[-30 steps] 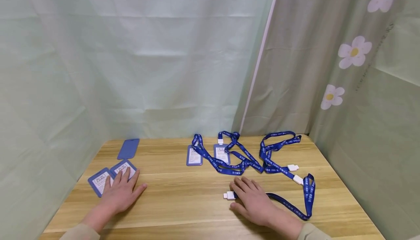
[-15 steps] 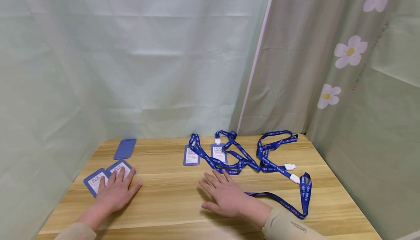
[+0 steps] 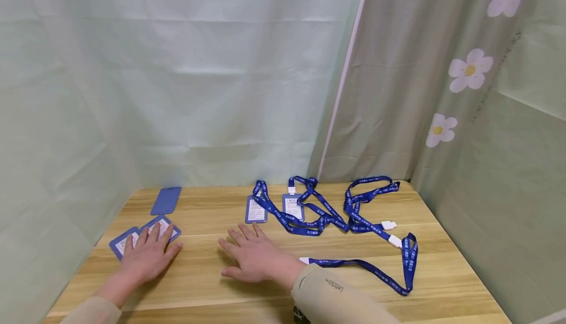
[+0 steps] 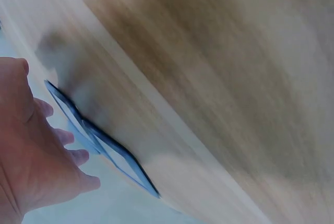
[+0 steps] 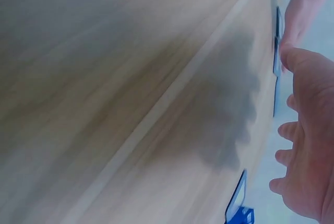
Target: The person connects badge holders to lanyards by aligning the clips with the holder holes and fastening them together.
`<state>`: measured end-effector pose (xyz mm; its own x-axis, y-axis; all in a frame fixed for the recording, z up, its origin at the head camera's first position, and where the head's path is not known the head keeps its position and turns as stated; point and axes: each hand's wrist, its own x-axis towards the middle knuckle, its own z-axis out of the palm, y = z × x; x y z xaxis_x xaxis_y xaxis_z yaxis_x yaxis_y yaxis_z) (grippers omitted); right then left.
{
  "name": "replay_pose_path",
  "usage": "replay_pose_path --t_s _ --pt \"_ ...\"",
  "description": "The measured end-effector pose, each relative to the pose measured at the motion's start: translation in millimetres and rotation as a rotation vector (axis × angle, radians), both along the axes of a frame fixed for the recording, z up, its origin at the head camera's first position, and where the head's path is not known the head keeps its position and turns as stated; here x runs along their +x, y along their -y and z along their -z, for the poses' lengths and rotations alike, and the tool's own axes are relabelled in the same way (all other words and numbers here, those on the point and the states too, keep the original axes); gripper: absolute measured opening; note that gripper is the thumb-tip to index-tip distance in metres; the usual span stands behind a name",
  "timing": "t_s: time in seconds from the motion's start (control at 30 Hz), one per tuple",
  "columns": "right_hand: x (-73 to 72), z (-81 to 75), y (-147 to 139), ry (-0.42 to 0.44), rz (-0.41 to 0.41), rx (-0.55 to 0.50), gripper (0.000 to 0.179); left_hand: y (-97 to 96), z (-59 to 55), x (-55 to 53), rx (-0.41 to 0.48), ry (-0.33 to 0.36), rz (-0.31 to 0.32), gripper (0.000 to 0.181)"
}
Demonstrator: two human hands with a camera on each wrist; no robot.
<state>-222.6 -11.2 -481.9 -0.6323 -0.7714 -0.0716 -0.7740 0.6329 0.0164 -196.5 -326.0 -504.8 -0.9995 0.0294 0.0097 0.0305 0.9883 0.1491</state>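
Note:
My left hand [image 3: 148, 256] is spread over two blue-framed badge holders, the left badge holder [image 3: 120, 245] and the right badge holder [image 3: 173, 231], which lie side by side at the table's left. In the left wrist view its fingers reach above the holders' edges; contact cannot be told. My right hand [image 3: 254, 255] hovers palm down over the middle of the table, fingers spread, holding nothing. Beside its wrist lies a blue lanyard [image 3: 360, 263] whose white clip [image 3: 304, 260] is partly hidden by the forearm.
A plain blue badge holder [image 3: 166, 200] lies at the back left. Two badge holders [image 3: 256, 211] with tangled lanyards [image 3: 305, 228] lie at the back middle. Another lanyard [image 3: 359, 211] with white clips [image 3: 395, 241] is at the right. Curtains [image 3: 230, 93] enclose the table [image 3: 212, 294].
My right hand has left the lanyard's clip end and moved left to the middle of the table. The left hand stays over the badge holders. The head view has shifted slightly.

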Motion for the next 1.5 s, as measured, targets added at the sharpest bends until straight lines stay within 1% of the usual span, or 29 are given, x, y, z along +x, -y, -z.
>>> replay_pose_path --t_s 0.1,0.27,0.4,0.57,0.87,0.97,1.1,1.23,1.3,1.5 --pt "-1.5 1.3 17 -0.013 0.008 0.014 0.076 2.5 0.3 -0.8 0.001 0.003 0.003 0.078" --pt "-1.9 4.1 37 -0.046 0.019 0.043 0.076 3.8 1.6 -1.5 -0.007 0.006 0.009 0.076" --pt "-1.2 2.2 50 -0.065 0.024 0.078 0.077 4.0 2.1 -2.3 -0.007 0.005 0.008 0.076" --pt "-1.3 -0.4 62 -0.064 0.046 0.107 0.077 4.1 2.2 -3.0 -0.005 0.021 0.005 0.077" --pt "-4.0 -0.4 69 -0.078 0.064 0.137 0.075 4.6 3.1 -3.2 -0.014 0.031 0.001 0.079" --pt "-5.6 0.8 68 -0.083 0.073 0.142 0.074 3.1 3.1 -2.7 -0.003 0.042 0.003 0.079" --pt "-6.0 1.4 65 -0.073 0.068 0.126 0.075 -0.6 2.1 -0.4 -0.002 0.047 0.014 0.078" --pt "-6.0 3.4 59 -0.061 0.060 0.119 0.075 -7.1 0.0 2.1 -0.009 0.033 0.040 0.074" --pt "-6.3 5.1 54 -0.056 0.056 0.119 0.075 -11.5 -0.6 4.1 -0.013 0.016 0.063 0.072" --pt "-8.3 11.6 33 -0.062 0.034 0.104 0.075 -26.8 0.9 11.6 -0.023 -0.043 0.174 0.061"
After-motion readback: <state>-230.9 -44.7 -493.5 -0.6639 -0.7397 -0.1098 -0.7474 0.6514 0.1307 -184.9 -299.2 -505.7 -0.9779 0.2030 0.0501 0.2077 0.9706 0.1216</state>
